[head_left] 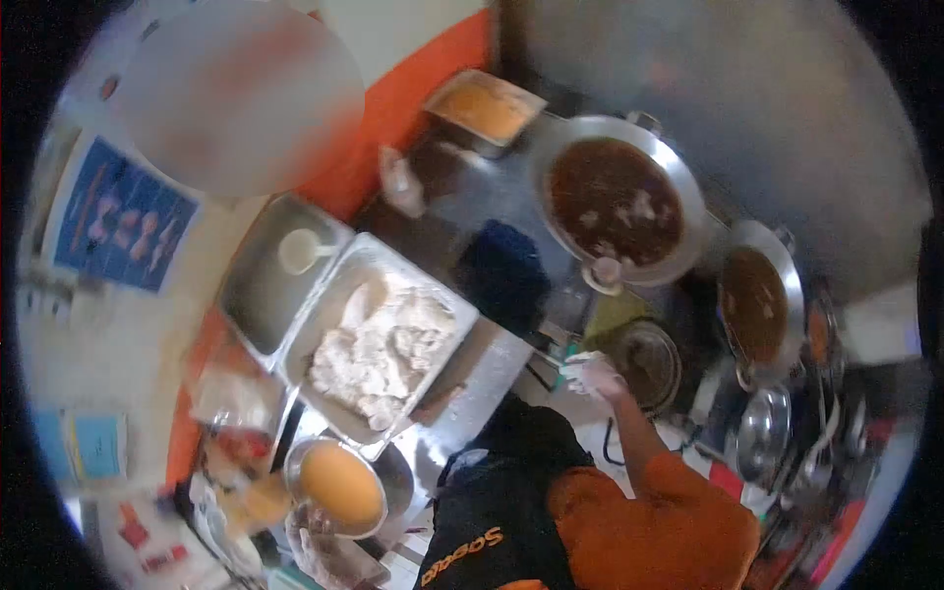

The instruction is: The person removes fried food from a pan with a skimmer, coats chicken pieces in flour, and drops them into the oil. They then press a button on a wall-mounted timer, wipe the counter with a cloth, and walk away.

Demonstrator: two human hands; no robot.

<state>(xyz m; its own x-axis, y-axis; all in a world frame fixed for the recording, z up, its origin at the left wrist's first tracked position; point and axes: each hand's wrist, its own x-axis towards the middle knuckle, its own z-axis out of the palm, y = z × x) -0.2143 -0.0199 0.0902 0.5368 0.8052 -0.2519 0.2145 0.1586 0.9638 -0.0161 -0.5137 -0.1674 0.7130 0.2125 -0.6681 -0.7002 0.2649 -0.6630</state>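
My right hand (593, 376), whitened with what looks like flour, reaches out from an orange sleeve. Its fingers look loosely apart, with nothing visible in them, though they are small and blurred. Close by are a glass-like round lid or pan (644, 364) and a metal counter (487, 364). On the left, a steel tray (454, 329) holds a heap of floured pieces (379, 344), apparently raw chicken. My left hand does not show.
Two wide pans, one large (678, 162) and one smaller (787, 270), hold brown liquid with pieces in it. A bowl of orange-yellow contents (339, 487) stands low left. Behind lie a basin with a white cup (298, 252), a tray (487, 106) and a pale, hand-like shape (400, 182).
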